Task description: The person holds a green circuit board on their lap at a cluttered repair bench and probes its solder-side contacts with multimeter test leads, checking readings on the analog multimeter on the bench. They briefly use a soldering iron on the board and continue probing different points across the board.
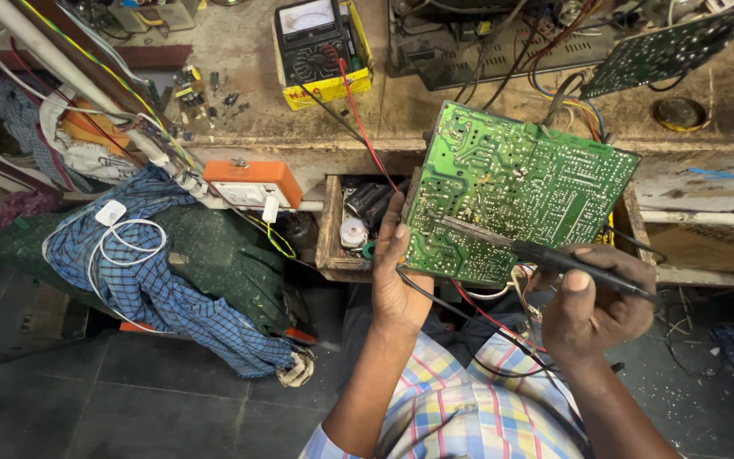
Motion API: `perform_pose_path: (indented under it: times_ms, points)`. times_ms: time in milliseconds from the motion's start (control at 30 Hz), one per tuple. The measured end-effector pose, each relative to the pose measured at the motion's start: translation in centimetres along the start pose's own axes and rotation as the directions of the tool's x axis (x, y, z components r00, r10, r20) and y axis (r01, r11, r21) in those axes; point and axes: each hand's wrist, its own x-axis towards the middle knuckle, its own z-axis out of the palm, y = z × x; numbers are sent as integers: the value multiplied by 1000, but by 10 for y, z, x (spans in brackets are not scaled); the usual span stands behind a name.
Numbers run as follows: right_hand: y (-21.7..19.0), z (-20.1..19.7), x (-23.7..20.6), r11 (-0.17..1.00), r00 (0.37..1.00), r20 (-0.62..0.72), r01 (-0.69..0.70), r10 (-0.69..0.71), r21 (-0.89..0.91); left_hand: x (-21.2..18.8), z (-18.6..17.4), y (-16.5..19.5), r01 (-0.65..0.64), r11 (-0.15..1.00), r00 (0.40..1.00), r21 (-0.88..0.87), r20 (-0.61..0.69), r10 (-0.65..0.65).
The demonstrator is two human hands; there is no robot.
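Note:
My left hand [397, 285] grips the lower left edge of a large green circuit board [511, 191], held solder side up over my lap. In my right hand [592, 302] is a black soldering iron [554, 257], held like a pen. Its metal tip lies across the board's lower middle. Red and black wires [477, 310] run from under the board past my plaid shirt.
A yellow analog multimeter [320, 51] sits on the worn workbench [469, 119], its red lead trailing down. An open wooden drawer [333, 246] holds parts. An orange socket box [252, 183], a blue checked cloth [159, 280] and another circuit board [669, 47] lie around.

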Motion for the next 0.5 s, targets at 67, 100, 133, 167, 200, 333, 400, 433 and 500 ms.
perform_pose_path:
  times_ms: [67,100,133,167,200,333,400,433,500]
  points:
    - [-2,3,4,1000,1000,-14,-22,22,-10,0,0,0,-4,1000,1000,-1,3,4]
    - [-4,4,6,998,999,-22,-50,49,-26,0,0,0,-7,1000,1000,-1,5,7]
    - [-6,5,8,997,997,-30,-69,68,-23,1,1,0,-9,1000,1000,1,7,9]
    - [-7,5,9,996,995,-38,-89,88,-19,1,1,0,-11,1000,1000,3,8,11]
    - [-8,6,11,995,994,-44,-99,99,3,1,2,1,-14,1000,1000,4,10,14]
    - [-10,7,12,989,988,-43,-149,150,27,-1,4,2,-4,1000,1000,13,-10,5]
    - [-8,8,12,988,987,-53,-155,155,3,0,5,3,0,1000,1000,10,-19,0]
    - [-7,9,12,987,986,-54,-158,158,9,0,5,2,0,1000,1000,7,-15,0]
    - [-4,9,11,985,984,-51,-167,169,43,-1,4,2,-2,1000,1000,3,-8,2]
